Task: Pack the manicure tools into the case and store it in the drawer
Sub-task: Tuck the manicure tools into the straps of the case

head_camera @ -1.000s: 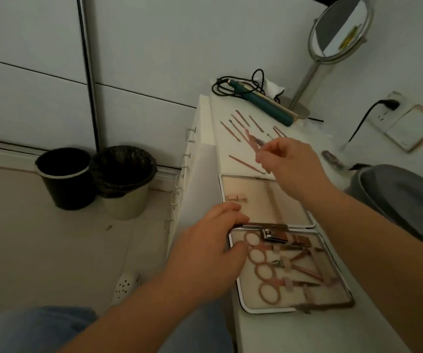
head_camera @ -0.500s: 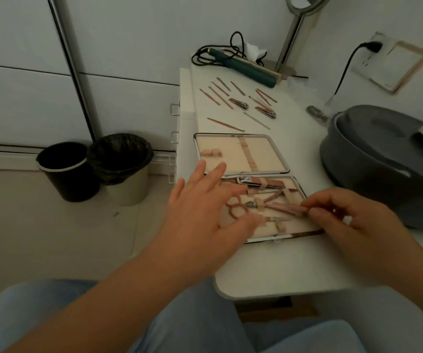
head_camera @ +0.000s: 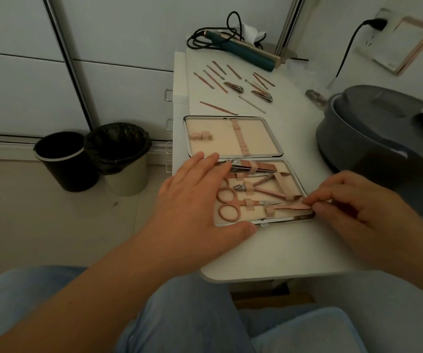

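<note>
No text, label or number is legible on anything here.

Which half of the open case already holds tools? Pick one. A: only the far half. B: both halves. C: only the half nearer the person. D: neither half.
C: in the case, scissors and other tools sit under straps in the near half, where the left hand rests and the right hand pinches a tool; the far half shows only bare straps.

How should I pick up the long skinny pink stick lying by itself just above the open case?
Pinch the thin pink stick around its middle, coming straight down from above with your fingers across it. It lies flat on the white tabletop, alone, with bare space on both long sides. Its ends look pointed, so I'd avoid those.
</note>
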Action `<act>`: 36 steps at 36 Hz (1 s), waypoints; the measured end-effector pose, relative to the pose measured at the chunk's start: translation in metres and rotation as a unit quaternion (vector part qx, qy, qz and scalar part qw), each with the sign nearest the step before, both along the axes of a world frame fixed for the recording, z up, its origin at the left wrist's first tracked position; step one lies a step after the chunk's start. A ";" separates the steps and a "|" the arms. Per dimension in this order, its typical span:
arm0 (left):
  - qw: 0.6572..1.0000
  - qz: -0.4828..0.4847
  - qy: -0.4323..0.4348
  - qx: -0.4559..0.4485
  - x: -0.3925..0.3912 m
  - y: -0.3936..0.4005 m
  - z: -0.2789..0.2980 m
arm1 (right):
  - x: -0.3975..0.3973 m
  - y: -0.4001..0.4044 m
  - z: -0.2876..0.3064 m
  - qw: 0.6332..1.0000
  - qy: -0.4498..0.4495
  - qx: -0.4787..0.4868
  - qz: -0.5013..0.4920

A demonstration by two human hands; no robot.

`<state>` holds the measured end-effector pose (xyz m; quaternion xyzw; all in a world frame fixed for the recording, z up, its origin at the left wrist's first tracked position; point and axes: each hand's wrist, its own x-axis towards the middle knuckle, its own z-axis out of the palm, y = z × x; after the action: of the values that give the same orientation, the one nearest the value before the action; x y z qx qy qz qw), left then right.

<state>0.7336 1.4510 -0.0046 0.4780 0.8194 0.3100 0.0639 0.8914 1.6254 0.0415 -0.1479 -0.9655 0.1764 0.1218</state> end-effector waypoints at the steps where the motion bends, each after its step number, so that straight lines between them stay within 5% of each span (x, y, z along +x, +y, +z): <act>1: 1.000 0.001 0.001 -0.002 0.000 0.000 0.000 | 0.000 -0.001 0.001 1.000 -0.002 -0.002 0.006; 21: 1.000 0.008 -0.017 0.001 0.002 0.000 0.000 | -0.025 -0.005 0.014 0.991 -0.083 0.050 0.087; 36: 1.000 0.005 -0.011 0.011 0.001 -0.001 -0.002 | -0.023 0.000 0.010 0.969 -0.076 0.197 0.130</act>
<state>0.7348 1.4502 -0.0071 0.4708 0.8175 0.3250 0.0663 0.8687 1.6250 0.0512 -0.0075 -0.9986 -0.0148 0.0504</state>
